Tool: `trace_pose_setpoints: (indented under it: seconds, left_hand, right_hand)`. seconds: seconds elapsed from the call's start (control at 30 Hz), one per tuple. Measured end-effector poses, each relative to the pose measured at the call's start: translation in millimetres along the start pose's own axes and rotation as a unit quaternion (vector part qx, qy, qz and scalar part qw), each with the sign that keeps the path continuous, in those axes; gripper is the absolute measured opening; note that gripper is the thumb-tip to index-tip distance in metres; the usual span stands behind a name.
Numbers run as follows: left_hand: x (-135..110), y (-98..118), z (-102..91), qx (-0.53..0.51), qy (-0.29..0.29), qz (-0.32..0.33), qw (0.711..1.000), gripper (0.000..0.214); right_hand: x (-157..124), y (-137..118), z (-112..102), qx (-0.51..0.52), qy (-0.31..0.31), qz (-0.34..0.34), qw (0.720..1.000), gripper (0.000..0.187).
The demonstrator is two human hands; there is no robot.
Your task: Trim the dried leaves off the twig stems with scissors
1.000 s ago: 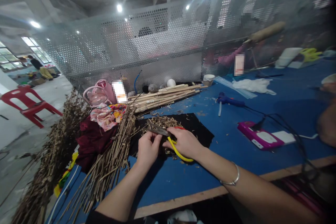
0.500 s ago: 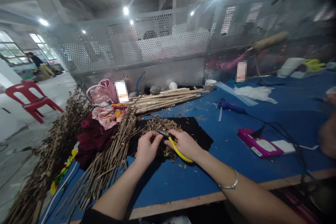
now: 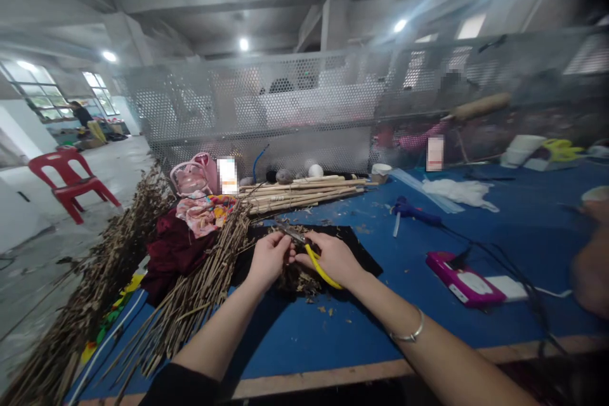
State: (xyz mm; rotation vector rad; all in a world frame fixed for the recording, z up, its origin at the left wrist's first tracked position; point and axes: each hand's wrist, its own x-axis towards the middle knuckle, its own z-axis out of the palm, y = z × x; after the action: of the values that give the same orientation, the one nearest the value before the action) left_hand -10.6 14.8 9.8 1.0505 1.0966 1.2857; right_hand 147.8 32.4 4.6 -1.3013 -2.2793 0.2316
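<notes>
My right hand (image 3: pixel 333 258) is closed round the yellow handles of a pair of cutters (image 3: pixel 314 256), whose metal blades point up and to the left. My left hand (image 3: pixel 269 260) is pinched shut just left of the blades, holding something small I cannot make out. Both hands hover over a pile of chopped dry twig bits (image 3: pixel 297 279) lying on a black cloth (image 3: pixel 354 247) on the blue table (image 3: pixel 333 330).
Bundles of long dry stalks (image 3: pixel 200 292) lie at the left, with maroon and patterned cloth (image 3: pixel 190 228) and a pink bag. Pale sticks (image 3: pixel 304 190) lie at the back. A blue glue gun (image 3: pixel 412 210), a pink power strip (image 3: pixel 464 279) and cables sit right. Another person's arm (image 3: pixel 590 266) shows at far right.
The view has tilted up, so the hands sit higher on the table. Both hands stay together over the twig pile with the cutters still gripped.
</notes>
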Motion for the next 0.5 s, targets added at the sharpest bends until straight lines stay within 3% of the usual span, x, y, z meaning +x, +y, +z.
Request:
trace_pose_setpoints:
  seconds: [0.17, 0.3, 0.5]
  left_hand:
    - [16.1, 10.6, 8.1, -0.001, 0.057, 0.052, 0.997, 0.016]
    - [17.8, -7.4, 3.2, 0.042, 0.049, 0.122, 0.99, 0.019]
    - [7.0, -21.1, 2.4, 0.058, 0.046, 0.126, 0.989, 0.023]
  right_hand:
    - [20.2, -1.7, -11.0, -0.037, 0.021, -0.014, 0.999, 0.058]
    - [16.4, 3.3, -0.7, -0.028, 0.052, -0.029, 0.998, 0.062]
    - [8.2, 11.4, 13.6, -0.003, 0.059, -0.068, 0.996, 0.069]
